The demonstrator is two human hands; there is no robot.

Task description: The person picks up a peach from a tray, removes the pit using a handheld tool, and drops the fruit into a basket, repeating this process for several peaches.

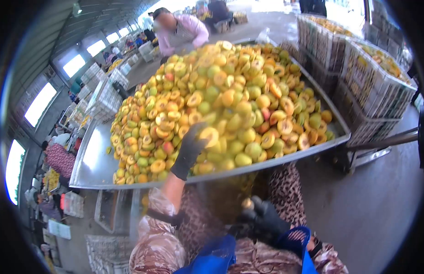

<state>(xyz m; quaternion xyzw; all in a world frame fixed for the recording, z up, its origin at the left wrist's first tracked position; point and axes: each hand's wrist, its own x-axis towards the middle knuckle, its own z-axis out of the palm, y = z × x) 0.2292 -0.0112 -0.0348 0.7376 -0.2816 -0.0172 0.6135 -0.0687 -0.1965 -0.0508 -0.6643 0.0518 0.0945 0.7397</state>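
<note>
A large heap of halved yellow-orange peaches [221,105] lies on a metal tray table [95,150] before me. At the heap's near side, my left hand [191,148], in a dark glove, has its fingers around a peach half [209,136] with its cut face showing. My right hand [266,221], also dark-gloved, is closed low over my lap, below the table edge. A small tan, rounded thing [247,203] sticks out at its fingertips; blur hides what kind it is.
White crates of fruit [376,77] are stacked to the right of the table. Across the heap stands a person in a pink top [189,29]. More crates [104,98] and people are on the left. A metal bar [383,140] juts out at right.
</note>
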